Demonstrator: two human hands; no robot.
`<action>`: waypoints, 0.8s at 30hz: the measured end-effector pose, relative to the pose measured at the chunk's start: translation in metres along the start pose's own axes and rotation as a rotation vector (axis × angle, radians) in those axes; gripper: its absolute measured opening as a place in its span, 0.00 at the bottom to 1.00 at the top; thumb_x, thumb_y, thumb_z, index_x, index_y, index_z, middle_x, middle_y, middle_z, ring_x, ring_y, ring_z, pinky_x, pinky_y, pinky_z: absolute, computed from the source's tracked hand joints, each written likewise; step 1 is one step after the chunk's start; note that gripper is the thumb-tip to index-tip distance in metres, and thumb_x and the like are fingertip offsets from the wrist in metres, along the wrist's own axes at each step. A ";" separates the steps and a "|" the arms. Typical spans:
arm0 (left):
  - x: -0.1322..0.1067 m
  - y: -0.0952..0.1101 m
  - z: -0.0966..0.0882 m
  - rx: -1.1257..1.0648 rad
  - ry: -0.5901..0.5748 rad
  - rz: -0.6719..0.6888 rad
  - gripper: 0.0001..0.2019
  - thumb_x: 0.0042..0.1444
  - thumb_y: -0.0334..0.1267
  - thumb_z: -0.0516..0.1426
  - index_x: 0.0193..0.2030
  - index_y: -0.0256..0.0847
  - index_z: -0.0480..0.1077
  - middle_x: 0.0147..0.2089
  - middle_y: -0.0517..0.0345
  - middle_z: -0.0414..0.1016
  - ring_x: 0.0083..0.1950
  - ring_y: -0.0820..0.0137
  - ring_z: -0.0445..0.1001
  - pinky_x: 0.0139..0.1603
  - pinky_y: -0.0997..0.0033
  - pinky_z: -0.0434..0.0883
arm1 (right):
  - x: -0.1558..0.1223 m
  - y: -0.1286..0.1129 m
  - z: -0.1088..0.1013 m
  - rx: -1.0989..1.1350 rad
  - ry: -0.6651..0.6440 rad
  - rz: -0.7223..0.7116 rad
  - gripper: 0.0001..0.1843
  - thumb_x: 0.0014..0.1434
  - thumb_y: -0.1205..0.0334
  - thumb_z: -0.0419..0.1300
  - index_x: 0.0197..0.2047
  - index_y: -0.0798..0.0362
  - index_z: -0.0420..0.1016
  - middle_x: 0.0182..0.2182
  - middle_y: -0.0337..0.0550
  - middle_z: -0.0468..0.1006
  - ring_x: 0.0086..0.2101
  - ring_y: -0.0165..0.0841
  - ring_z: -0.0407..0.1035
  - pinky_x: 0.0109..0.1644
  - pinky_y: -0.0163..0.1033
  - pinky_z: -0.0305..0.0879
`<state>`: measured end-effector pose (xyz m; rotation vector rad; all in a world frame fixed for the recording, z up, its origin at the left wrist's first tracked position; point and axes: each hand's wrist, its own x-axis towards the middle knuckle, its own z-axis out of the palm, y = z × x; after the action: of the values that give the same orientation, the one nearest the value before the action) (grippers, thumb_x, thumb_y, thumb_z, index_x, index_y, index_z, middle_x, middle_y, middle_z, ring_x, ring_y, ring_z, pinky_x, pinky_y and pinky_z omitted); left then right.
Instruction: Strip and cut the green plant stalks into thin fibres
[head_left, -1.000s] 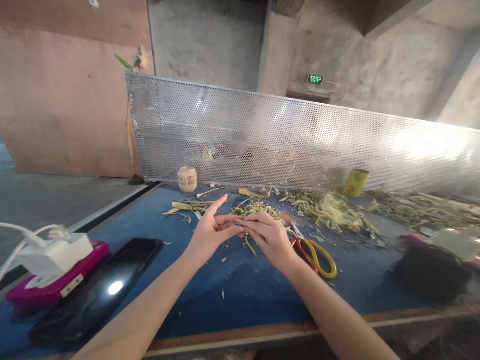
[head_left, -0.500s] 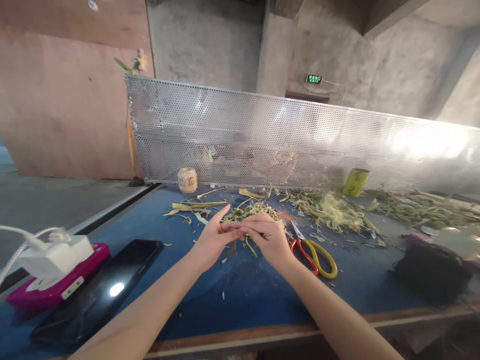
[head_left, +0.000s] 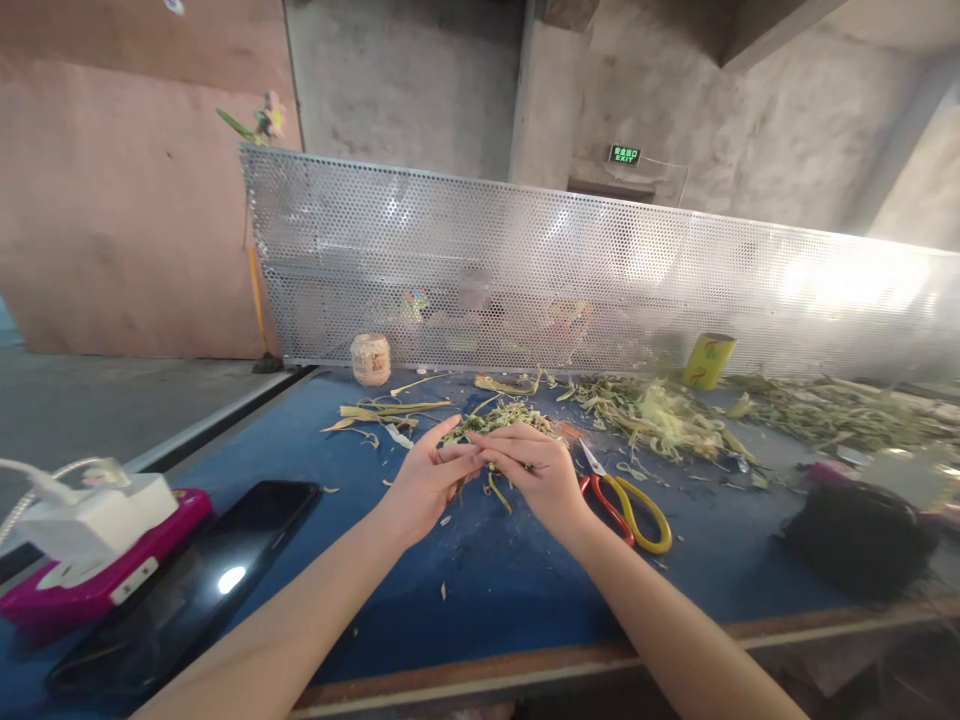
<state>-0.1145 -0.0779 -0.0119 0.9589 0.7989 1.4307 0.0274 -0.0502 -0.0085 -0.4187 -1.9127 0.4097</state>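
The heap (head_left: 514,415) of dried plant bits sits mid-tabletop, just beyond the hands, with a thin green stem (head_left: 498,492) poking out below them. Left hand (head_left: 421,478) and right hand (head_left: 541,478) meet at the fingertips right at the heap's near side; one left finger sticks up apart from the rest. The fingers look bunched together there, but honestly can't tell if they're clamped on anything, the spot's too hidden. Scissors (head_left: 646,515) with one red and one yellow handle lie just right of the right hand, blades pointing far. Loose stalks (head_left: 394,412) are far left of the heap, a leafy pile (head_left: 656,420) to its right. Farther back there's a pale spool (head_left: 370,360) and a yellow can (head_left: 709,362) by the metal panel (head_left: 465,250). Near left on the blue tabletop (head_left: 465,625): a phone (head_left: 247,535) beside a magenta power strip (head_left: 139,578).
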 end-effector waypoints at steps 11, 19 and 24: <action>-0.006 0.004 0.004 0.070 -0.001 0.047 0.47 0.38 0.29 0.64 0.62 0.30 0.40 0.22 0.62 0.74 0.21 0.79 0.65 0.24 0.79 0.60 | -0.001 0.004 -0.002 -0.108 0.012 -0.093 0.15 0.55 0.66 0.54 0.46 0.43 0.71 0.46 0.44 0.69 0.27 0.25 0.65 0.33 0.36 0.68; -0.008 0.005 0.002 0.269 -0.068 0.164 0.47 0.40 0.31 0.62 0.63 0.38 0.37 0.27 0.59 0.76 0.33 0.71 0.73 0.39 0.70 0.67 | 0.000 0.000 -0.004 -0.114 -0.025 0.030 0.14 0.56 0.66 0.53 0.45 0.44 0.72 0.32 0.37 0.78 0.33 0.29 0.72 0.38 0.34 0.69; -0.010 0.004 0.001 0.374 -0.115 0.189 0.52 0.41 0.32 0.62 0.64 0.39 0.28 0.29 0.54 0.77 0.33 0.66 0.74 0.38 0.66 0.67 | -0.005 0.006 -0.006 -0.213 -0.108 -0.032 0.16 0.57 0.66 0.51 0.47 0.43 0.71 0.36 0.36 0.78 0.33 0.29 0.72 0.38 0.34 0.69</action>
<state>-0.1159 -0.0884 -0.0089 1.4215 0.9271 1.3968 0.0351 -0.0466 -0.0135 -0.5130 -2.0748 0.2118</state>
